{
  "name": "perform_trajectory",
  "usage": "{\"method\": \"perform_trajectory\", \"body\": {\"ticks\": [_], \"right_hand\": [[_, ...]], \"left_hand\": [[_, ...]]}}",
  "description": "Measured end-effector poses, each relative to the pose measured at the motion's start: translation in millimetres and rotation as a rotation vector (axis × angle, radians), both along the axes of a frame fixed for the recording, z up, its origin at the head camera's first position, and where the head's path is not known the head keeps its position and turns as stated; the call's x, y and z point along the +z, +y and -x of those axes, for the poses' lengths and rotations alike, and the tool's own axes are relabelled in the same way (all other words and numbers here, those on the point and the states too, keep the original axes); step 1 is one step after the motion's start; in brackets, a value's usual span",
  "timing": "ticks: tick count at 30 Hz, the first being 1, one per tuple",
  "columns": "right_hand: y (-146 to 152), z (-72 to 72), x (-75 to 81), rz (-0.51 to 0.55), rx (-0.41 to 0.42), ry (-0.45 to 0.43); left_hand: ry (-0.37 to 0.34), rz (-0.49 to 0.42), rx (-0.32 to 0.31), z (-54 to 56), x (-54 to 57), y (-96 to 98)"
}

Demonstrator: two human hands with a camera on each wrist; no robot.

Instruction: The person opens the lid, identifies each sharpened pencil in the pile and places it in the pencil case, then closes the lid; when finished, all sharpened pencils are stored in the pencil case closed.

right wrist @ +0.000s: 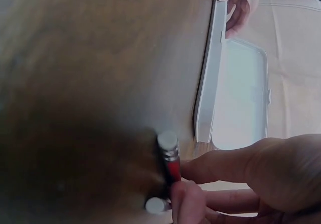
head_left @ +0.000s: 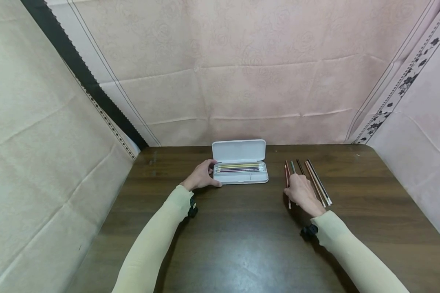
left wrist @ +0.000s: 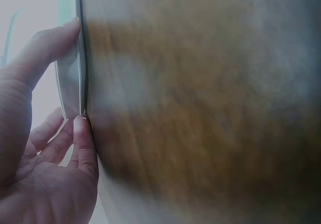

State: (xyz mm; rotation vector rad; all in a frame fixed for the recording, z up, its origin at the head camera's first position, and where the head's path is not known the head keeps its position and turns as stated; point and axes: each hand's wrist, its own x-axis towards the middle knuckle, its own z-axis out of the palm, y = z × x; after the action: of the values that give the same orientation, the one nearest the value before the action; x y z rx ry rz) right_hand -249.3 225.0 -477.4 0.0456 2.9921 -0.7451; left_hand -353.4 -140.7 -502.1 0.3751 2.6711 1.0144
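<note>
A white pencil case (head_left: 236, 179) stands with its lid (head_left: 239, 150) raised at the far middle of the table. Several pencils (head_left: 238, 168) lie side by side inside it. My left hand (head_left: 202, 175) grips the case's left end, thumb at the front corner and fingers behind, as the left wrist view also shows. To the right, my right hand (head_left: 302, 190) is low over a loose group of pencils. Its thumb and finger pinch a red pencil (right wrist: 173, 169) near its white eraser end. A second eraser end (right wrist: 157, 206) shows beside it. My hand covers parts of these pencils.
Brown wooden table (head_left: 227, 236) reaches the hanging pale cloth (head_left: 249, 89) at the back. More cloth hangs on both sides. Dark and light pencils (head_left: 317, 183) lie to the right of my right hand, slanted, eraser ends toward me.
</note>
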Motion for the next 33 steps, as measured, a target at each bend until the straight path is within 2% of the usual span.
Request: {"method": "perform_trajectory", "body": {"ticks": [6,17,23,29,33], "right_hand": [[-0.4,1.3,0.2,-0.036,0.008,0.015],[-2.2,2.3,1.7,-0.037,-0.001,0.005],[-3.0,-0.8,4.5,0.023,0.006,0.053],[-8.8,-2.6,14.9,0.060,0.025,0.130],[-14.5,-3.6,21.3,0.101,0.061,0.146]], "left_hand": [[-0.012,-0.001,0.002,0.4,0.4,0.1],[-0.013,-0.014,0.008,-0.8,0.9,0.0],[-0.016,-0.014,0.011,-0.3,0.0,-0.6],[-0.019,-0.019,0.005,-1.0,0.8,-0.8],[-0.016,-0.017,0.004,-1.6,1.4,-0.3]]}}
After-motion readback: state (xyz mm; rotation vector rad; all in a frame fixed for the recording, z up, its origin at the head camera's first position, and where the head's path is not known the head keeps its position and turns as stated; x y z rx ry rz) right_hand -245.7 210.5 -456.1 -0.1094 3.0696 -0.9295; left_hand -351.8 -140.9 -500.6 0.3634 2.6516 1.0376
